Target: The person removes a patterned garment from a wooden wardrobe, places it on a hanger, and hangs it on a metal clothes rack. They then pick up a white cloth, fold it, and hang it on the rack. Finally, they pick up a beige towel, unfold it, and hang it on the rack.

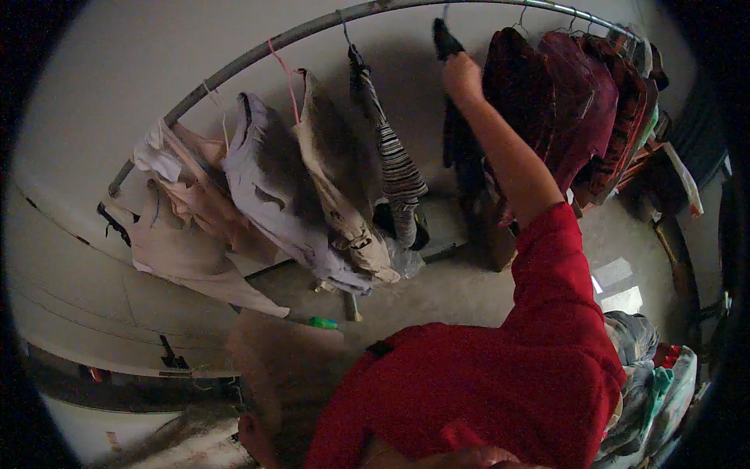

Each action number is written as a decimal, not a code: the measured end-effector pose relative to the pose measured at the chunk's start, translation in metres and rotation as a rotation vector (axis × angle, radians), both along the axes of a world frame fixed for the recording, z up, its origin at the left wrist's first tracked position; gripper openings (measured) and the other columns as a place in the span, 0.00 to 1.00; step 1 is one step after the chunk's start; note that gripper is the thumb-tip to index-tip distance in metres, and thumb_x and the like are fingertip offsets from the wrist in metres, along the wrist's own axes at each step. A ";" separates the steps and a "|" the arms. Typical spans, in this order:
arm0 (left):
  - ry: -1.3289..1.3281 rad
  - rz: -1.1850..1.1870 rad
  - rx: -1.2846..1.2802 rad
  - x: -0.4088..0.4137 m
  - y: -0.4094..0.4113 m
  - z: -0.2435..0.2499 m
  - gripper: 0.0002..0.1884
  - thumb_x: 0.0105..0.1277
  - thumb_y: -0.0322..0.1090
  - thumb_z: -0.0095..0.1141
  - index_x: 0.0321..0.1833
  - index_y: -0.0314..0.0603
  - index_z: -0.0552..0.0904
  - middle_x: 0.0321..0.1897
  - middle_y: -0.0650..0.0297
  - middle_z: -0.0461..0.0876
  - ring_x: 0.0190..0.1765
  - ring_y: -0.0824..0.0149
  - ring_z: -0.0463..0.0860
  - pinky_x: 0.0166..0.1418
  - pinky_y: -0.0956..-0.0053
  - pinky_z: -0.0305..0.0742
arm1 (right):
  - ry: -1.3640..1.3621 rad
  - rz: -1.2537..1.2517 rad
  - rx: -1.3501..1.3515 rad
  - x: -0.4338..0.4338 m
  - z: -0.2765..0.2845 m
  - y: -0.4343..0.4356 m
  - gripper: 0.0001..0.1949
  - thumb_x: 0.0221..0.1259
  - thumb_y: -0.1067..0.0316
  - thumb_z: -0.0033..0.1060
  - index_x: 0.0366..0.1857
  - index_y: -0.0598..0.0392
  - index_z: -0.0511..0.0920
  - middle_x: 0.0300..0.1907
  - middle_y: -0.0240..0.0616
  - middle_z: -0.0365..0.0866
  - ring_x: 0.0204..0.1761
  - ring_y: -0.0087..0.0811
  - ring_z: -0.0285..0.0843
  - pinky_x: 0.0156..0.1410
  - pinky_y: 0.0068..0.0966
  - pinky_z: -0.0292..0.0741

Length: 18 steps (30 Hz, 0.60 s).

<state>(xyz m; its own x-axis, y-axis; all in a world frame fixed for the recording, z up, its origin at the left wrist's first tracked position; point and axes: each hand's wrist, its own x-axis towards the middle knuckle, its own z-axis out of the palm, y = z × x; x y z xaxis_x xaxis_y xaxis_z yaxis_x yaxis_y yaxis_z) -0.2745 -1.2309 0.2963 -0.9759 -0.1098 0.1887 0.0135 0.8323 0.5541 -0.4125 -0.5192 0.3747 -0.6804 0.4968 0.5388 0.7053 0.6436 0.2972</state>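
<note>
My right hand, on a raised arm in a red sleeve, is closed around the upper part of a dark garment just below the rail. Its dark cloth hangs beneath the hand, partly behind my forearm. To the left hang a black-and-white striped garment, beige trousers and a grey garment. Dark red garments hang close on the right. My left arm is bent and blurred at lower left; what seems to be my left hand is near a blurred pale cloth, its grip unclear.
A curved-looking metal clothes rail spans the top before a pale wall. Beige garments hang at its left end. Papers lie on the floor at right, near a heap of clothes. A green object is near the left arm.
</note>
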 end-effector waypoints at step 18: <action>-0.313 -0.136 0.132 0.037 0.091 0.017 0.10 0.64 0.35 0.50 0.30 0.35 0.76 0.22 0.69 0.71 0.28 0.76 0.64 0.31 0.78 0.61 | 1.088 0.656 -0.872 0.151 -0.052 -0.074 0.19 0.66 0.55 0.44 0.54 0.55 0.70 0.50 0.43 0.72 0.51 0.38 0.69 0.55 0.37 0.63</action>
